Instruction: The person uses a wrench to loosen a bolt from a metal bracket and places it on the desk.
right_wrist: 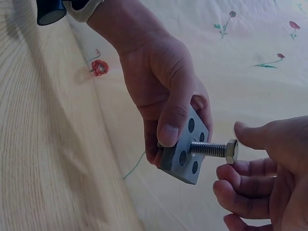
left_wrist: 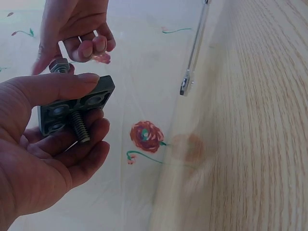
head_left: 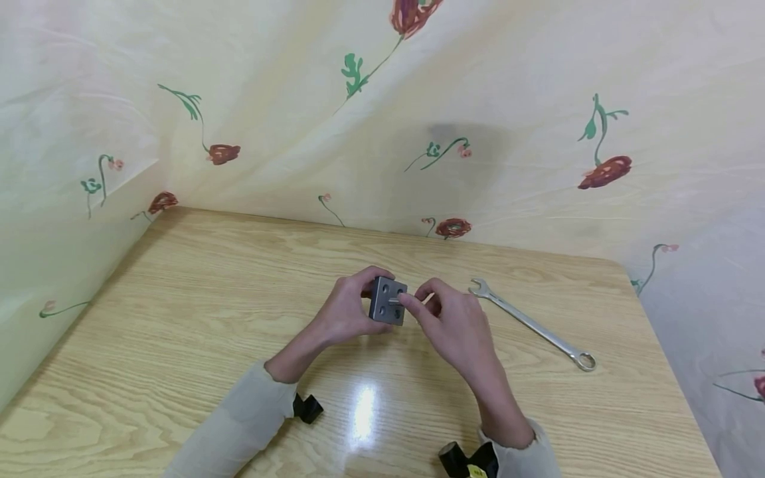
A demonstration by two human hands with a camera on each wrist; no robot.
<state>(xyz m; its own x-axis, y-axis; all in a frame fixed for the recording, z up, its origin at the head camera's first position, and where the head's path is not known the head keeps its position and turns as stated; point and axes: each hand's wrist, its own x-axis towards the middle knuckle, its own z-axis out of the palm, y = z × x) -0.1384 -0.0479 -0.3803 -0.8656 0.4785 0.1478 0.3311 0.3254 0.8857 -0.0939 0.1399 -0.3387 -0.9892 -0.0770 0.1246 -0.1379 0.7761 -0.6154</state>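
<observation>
My left hand (head_left: 349, 309) grips a small square grey metal plate (right_wrist: 174, 163) by its edges, thumb on one side and fingers on the other. The plate has several round holes around its middle. Through the centre runs a hex bolt (right_wrist: 209, 148), its threaded end (left_wrist: 81, 129) sticking out of the opposite face in the left wrist view. At the bolt's hex head (right_wrist: 232, 151), the thumb and index finger of my right hand (head_left: 460, 325) pinch it, the other fingers loosely curled. A length of thread shows between head and plate. Both hands are above the table.
A combination wrench (head_left: 532, 323) lies on the wooden table (head_left: 179, 318), to the right of my right hand. Flower-patterned cloth (head_left: 287, 133) hangs behind the table and along its sides.
</observation>
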